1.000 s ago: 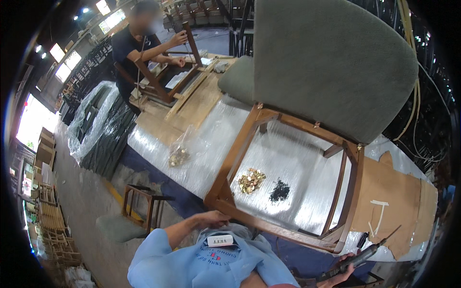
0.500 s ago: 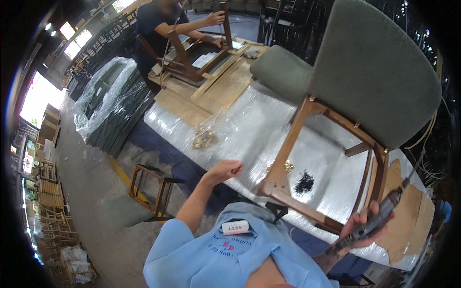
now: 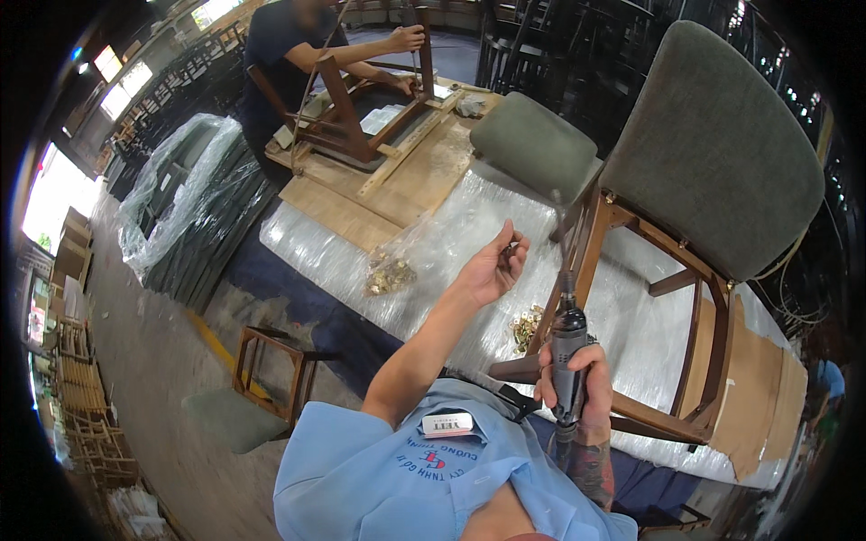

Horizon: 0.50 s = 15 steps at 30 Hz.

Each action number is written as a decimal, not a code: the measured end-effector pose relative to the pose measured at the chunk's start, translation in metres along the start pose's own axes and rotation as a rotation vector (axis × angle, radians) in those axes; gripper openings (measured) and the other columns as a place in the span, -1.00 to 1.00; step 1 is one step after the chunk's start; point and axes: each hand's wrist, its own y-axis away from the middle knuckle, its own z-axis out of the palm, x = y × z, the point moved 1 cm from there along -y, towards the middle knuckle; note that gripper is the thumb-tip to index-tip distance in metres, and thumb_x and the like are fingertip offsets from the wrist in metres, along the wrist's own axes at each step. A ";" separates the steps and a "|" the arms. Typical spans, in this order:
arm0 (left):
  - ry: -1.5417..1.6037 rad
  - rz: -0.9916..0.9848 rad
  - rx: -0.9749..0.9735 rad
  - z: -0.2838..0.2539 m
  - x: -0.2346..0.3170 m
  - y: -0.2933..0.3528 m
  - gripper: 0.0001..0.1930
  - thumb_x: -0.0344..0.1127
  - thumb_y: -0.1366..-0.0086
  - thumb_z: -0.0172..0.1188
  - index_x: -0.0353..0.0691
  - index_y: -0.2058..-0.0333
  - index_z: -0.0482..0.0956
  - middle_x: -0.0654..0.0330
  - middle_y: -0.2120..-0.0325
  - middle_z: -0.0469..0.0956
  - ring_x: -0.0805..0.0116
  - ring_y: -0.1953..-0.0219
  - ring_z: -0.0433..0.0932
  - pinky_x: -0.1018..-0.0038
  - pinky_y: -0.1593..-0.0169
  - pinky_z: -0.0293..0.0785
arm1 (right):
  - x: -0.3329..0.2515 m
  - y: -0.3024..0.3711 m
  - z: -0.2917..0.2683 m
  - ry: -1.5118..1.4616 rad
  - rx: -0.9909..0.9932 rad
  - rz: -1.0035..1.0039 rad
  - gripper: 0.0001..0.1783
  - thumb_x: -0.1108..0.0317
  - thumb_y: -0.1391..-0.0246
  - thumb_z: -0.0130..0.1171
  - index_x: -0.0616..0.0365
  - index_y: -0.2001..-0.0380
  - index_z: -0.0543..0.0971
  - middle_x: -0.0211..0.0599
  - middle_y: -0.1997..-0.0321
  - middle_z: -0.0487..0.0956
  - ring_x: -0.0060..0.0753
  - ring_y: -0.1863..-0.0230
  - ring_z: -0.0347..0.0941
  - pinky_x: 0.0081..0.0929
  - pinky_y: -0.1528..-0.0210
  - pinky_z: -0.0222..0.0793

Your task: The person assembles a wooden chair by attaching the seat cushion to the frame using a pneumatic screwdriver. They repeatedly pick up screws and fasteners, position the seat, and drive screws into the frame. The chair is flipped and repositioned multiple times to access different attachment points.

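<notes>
Vs. 0.5 s ago: R hand [image 3: 577, 379] has swung from the right end in toward the middle; the grey-black pistol-less, straight power screwdriver [image 3: 568, 338] now stands nearly upright w/ its long thin bit up, where before it leaned right. L hand [image 3: 492, 270] has gone fwd, from the table's near edge to above the shiny film-covered table [image 3: 311, 243], right of the clear plastic bag of brass-coloured bits [image 3: 390, 275]. View has shifted too: the heap of small brass-coloured hardware [image 3: 526, 329] shows more fully, just left of the frame's left rail.

Grip: R fingers clamped round the screwdriver body. L fingers curled, thumb near them; sth. small & dark shows there, but can't tell if it's pinched.

Chair: brown wooden chair frame w/ tall grey fabric backrest [image 3: 713, 149] is on the table, right of both hands. Seat frame is see-through, film & brown cardboard [image 3: 762, 383] visible thru/beside it; brass-coloured fittings [image 3: 683, 244] sit along the rail under the backrest. Backrest top is rounded, fabric smooth. Bit tip is blurred, near the left rail in view; can't tell re: contact. Grey padded seat cushion [image 3: 532, 135] lies behind, left of the backrest. Co-worker [image 3: 293, 54] at far end handles another brown wooden frame [image 3: 347, 113].
</notes>
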 end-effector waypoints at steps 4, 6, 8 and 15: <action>0.037 0.066 0.069 0.019 -0.004 0.003 -0.70 -0.02 -0.27 0.29 -0.12 0.35 0.52 0.30 0.38 0.62 0.48 0.39 0.62 0.55 0.31 0.65 | -0.006 -0.005 0.007 -0.053 0.029 0.092 -0.61 -0.07 -0.38 -0.14 0.05 0.19 0.36 0.13 0.08 0.39 -0.37 0.59 0.42 -0.48 0.56 0.41; 0.039 0.074 0.052 0.022 -0.003 0.004 -0.69 -0.01 -0.27 0.29 -0.13 0.35 0.52 0.30 0.36 0.62 0.47 0.33 0.63 0.52 0.27 0.66 | -0.009 -0.006 0.005 -0.070 0.061 0.135 -0.61 -0.07 -0.39 -0.16 0.04 0.18 0.35 0.10 0.10 0.39 -0.38 0.59 0.42 -0.50 0.58 0.39; 0.034 0.079 0.022 0.028 0.000 0.003 -0.68 0.00 -0.26 0.29 -0.13 0.35 0.52 0.29 0.35 0.62 0.46 0.30 0.63 0.50 0.25 0.65 | -0.011 -0.006 0.004 -0.068 0.094 0.177 -0.64 -0.04 -0.41 -0.21 0.03 0.17 0.34 0.07 0.12 0.39 -0.38 0.60 0.41 -0.54 0.60 0.34; -0.104 0.158 -0.033 0.055 0.006 0.001 -0.62 0.08 -0.22 0.31 -0.13 0.34 0.53 0.28 0.38 0.61 0.50 0.37 0.61 0.56 0.32 0.60 | -0.022 -0.008 0.007 0.014 0.170 0.303 -0.64 -0.01 -0.42 -0.23 0.05 0.20 0.35 0.04 0.17 0.43 -0.37 0.63 0.42 -0.57 0.64 0.28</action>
